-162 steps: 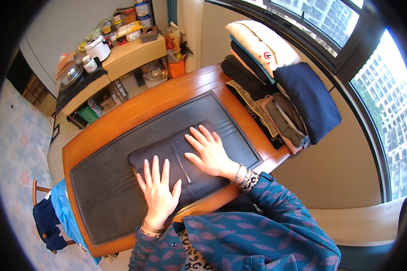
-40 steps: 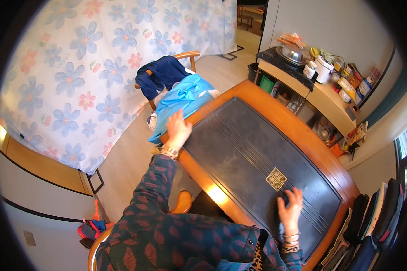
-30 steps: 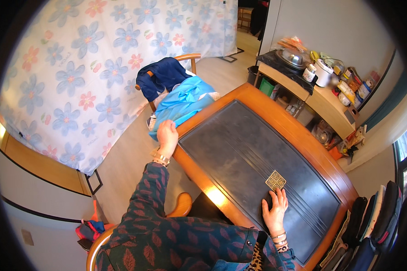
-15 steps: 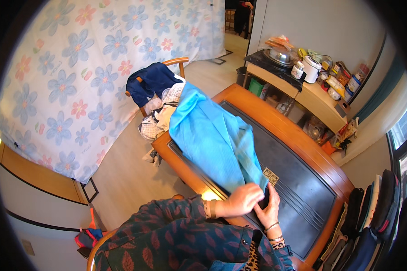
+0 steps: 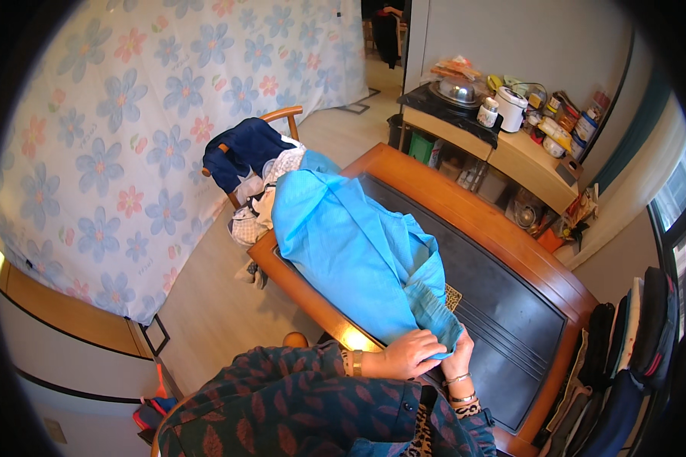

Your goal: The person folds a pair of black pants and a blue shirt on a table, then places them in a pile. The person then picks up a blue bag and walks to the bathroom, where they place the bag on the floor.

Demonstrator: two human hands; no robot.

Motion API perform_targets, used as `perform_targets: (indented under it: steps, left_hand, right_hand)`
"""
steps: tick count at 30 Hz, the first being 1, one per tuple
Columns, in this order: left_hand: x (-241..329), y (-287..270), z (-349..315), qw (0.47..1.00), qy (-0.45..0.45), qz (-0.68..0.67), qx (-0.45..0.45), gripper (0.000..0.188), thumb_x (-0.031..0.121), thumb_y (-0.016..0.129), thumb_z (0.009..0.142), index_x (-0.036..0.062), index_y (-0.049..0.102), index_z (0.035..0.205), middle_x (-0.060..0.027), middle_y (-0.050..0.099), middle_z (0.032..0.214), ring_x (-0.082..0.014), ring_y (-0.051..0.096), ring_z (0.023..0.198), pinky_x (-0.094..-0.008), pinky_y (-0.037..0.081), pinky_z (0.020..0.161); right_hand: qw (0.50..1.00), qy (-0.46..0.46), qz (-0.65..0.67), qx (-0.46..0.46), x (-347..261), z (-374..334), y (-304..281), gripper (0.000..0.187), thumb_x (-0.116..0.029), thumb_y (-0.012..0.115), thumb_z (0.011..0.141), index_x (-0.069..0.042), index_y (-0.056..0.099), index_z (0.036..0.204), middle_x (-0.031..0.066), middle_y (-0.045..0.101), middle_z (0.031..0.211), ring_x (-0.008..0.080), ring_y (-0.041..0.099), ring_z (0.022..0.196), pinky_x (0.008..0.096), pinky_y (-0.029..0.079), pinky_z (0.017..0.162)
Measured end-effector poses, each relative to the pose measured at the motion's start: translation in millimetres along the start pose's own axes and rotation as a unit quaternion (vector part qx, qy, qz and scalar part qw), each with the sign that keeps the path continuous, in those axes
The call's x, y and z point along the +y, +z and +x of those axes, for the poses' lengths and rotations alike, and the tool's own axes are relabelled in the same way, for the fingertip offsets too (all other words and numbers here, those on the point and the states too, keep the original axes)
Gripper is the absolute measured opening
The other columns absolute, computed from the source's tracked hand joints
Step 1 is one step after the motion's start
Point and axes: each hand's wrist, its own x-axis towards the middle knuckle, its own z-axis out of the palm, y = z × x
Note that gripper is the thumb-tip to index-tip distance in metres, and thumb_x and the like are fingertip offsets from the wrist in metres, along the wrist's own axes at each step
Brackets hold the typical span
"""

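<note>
A bright blue garment (image 5: pixel 358 251) lies loosely spread over the left part of the wooden table, its far end reaching the chair side. At its near end, a darker, gathered band (image 5: pixel 434 316) curls up and stands partly open. My left hand (image 5: pixel 410 354) is closed on the near edge of this band, fingers bent over the cloth. On the band's right side my right hand (image 5: pixel 457 359) grips the edge, its fingers partly hidden behind the fabric.
The wooden table (image 5: pixel 503 228) has a dark inset top. Beyond its far left corner stands a chair (image 5: pixel 286 114) draped with navy cloth (image 5: pixel 240 148) and patterned clothes. Folded garments (image 5: pixel 625 358) are stacked at the right. A side counter (image 5: pixel 530 160) holds a white cooker and jars.
The garment's near end has been lifted and turned up, so its gathered band now shows. My left hand has moved down slightly onto the band's edge. The view has shifted a little.
</note>
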Motion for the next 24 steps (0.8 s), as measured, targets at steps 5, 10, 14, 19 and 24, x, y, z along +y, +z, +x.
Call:
perform_targets:
  steps: [5,10,14,19,24]
  left_hand:
    - [-7.0,-9.5,1.3,0.999,0.007,0.048,0.006,0.036,0.016,0.072,0.08,0.0009,0.062,0.111,-0.013,0.062,0.098,-0.0304,0.057,0.098,-0.0426,0.042,0.09]
    - [-13.6,-18.3,2.6,0.993,0.009,0.111,-0.025,0.048,0.018,0.073,0.078,0.0029,0.059,0.121,-0.014,0.058,0.116,-0.0309,0.053,0.113,-0.0465,0.036,0.101]
    - [-20.0,-26.9,0.8,0.98,-0.026,0.191,-0.051,0.054,0.021,0.074,0.077,0.0044,0.057,0.126,-0.0143,0.054,0.128,-0.0319,0.046,0.125,-0.054,0.028,0.107]
    - [-29.5,-32.5,-2.4,0.976,-0.049,0.206,-0.048,0.045,0.02,0.075,0.075,0.0044,0.062,0.115,-0.0116,0.058,0.118,-0.03,0.049,0.12,-0.0533,0.03,0.106]
    - [-33.5,-26.5,-8.3,0.987,-0.049,0.145,-0.053,0.027,0.016,0.075,0.072,0.0048,0.064,0.094,-0.0082,0.059,0.091,-0.0284,0.056,0.094,-0.0423,0.043,0.085]
  right_hand:
    - [0.981,0.062,0.156,0.093,18.5,1.6,-2.2,0.024,-0.008,0.063,0.087,0.001,0.067,0.108,0.0059,0.071,0.103,0.0143,0.065,0.092,0.0293,0.051,0.083]
    - [0.962,0.073,0.213,0.158,34.0,1.3,-10.1,0.025,-0.008,0.058,0.093,0.001,0.064,0.116,0.0033,0.069,0.108,0.011,0.062,0.097,0.0272,0.049,0.088]
    - [0.96,0.068,0.204,0.182,40.2,2.7,-15.2,0.023,-0.012,0.058,0.094,0.001,0.065,0.112,0.0026,0.068,0.106,0.0112,0.061,0.095,0.0273,0.05,0.086]
    - [0.962,0.074,0.183,0.187,43.4,4.4,-17.5,0.025,-0.016,0.06,0.093,0.001,0.065,0.11,0.0019,0.067,0.103,0.0101,0.059,0.091,0.026,0.049,0.083]
    - [0.959,0.067,0.2,0.192,40.1,5.1,-17.9,0.022,-0.016,0.059,0.094,0.001,0.065,0.107,0.0005,0.066,0.098,0.0089,0.058,0.088,0.0245,0.048,0.08]
